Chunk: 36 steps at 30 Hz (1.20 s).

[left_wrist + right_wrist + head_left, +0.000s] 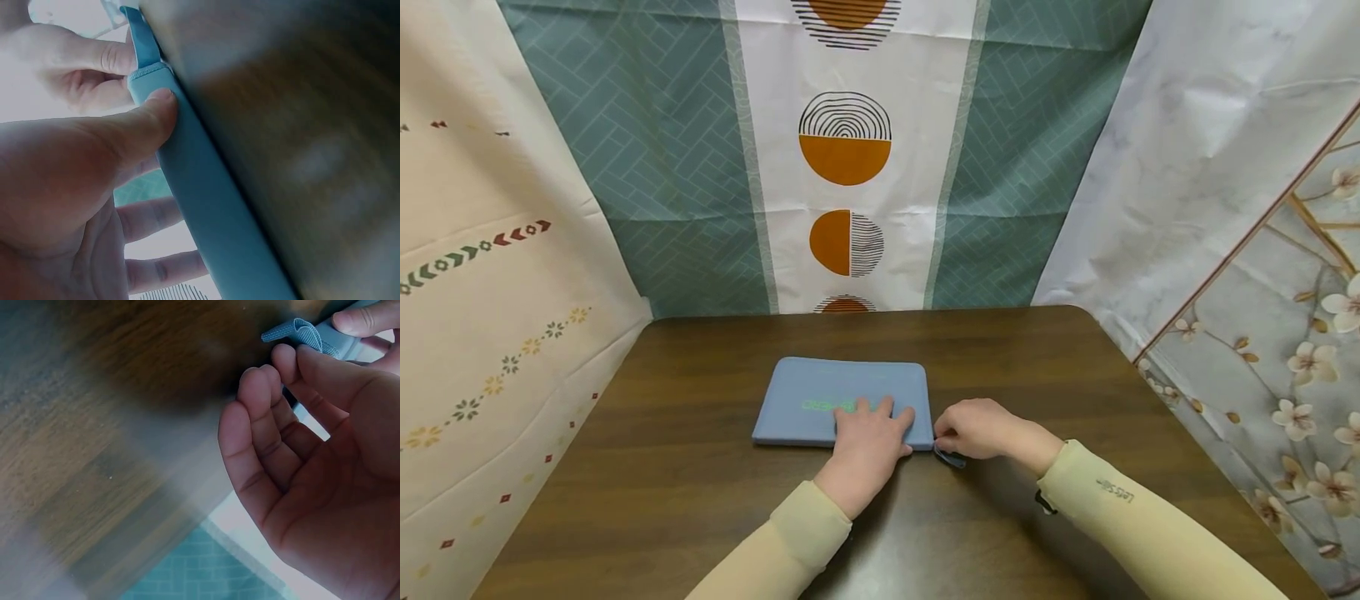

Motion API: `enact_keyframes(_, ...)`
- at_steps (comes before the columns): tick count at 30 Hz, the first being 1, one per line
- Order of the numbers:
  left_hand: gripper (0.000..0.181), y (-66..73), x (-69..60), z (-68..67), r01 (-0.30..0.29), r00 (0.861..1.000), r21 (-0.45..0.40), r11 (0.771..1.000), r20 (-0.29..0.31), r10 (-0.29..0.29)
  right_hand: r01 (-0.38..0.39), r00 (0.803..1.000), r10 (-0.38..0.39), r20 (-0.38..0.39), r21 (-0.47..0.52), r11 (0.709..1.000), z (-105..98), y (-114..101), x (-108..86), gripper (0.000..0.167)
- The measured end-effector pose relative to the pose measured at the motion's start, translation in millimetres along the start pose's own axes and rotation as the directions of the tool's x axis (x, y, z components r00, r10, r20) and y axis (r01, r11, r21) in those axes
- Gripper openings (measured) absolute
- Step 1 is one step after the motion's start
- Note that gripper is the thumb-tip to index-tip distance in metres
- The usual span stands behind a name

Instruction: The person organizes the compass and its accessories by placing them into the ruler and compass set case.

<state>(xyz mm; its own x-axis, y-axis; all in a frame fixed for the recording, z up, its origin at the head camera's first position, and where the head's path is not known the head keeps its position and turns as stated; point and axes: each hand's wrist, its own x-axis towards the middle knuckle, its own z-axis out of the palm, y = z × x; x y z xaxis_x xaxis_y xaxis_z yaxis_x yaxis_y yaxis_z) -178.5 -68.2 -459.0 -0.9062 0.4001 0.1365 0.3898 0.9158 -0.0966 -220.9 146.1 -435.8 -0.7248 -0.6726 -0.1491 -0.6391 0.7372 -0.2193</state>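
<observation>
A flat blue-grey case [838, 382] with green lettering lies on the table. My left hand [867, 450] rests on its near right part with fingers spread, and in the left wrist view the thumb presses the case's narrow side [194, 175]. Out from the near right corner comes a looped fabric strap [952, 458]. My right hand [981, 427] is at that corner, its thumb and index finger pinching at the strap [294, 330]. Its other fingers curl loosely. Exactly what lies between the fingertips is partly hidden.
The brown wooden table [700, 517] carries the case near its middle. Behind it hangs a teal and white curtain [677, 167] with orange circles. Patterned cloths hang on the left [490, 292] and right [1262, 333] sides.
</observation>
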Motion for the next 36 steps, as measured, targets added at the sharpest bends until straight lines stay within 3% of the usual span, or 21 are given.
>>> enact_keyframes(8,0.047,6.8,-0.8,-2.3,0.023,0.999,0.049,0.999,-0.026,-0.022,-0.047,0.999,0.047,0.007,-0.027,0.999,0,2,0.6,0.036)
enact_keyframes(14,0.049,4.6,-2.4,1.5,0.025,0.999,0.063,0.998,-0.044,-0.022,-0.066,0.998,0.066,-0.002,-0.032,0.997,2,0,3.3,0.036)
enact_keyframes(20,0.052,-2.5,-6.6,1.5,0.007,0.999,0.025,1.000,-0.043,-0.006,-0.069,0.998,0.069,-0.009,0.000,0.998,1,1,0.1,0.034)
enact_keyframes(24,0.056,-15.5,-15.0,1.5,-0.008,0.998,-0.042,0.999,-0.056,0.005,-0.077,0.997,0.079,-0.027,0.046,0.996,0,5,-5.8,0.028)
enact_keyframes(29,0.060,-39.2,-27.8,3.7,0.032,0.996,-0.097,0.995,-0.078,-0.039,-0.148,0.982,0.156,-0.109,0.080,0.986,3,9,-10.7,0.008)
enact_keyframes(36,0.065,-81.0,-40.2,10.5,0.129,0.986,-0.190,0.973,-0.080,-0.146,-0.274,0.920,0.294,-0.259,0.111,0.955,12,8,-11.9,0.057)
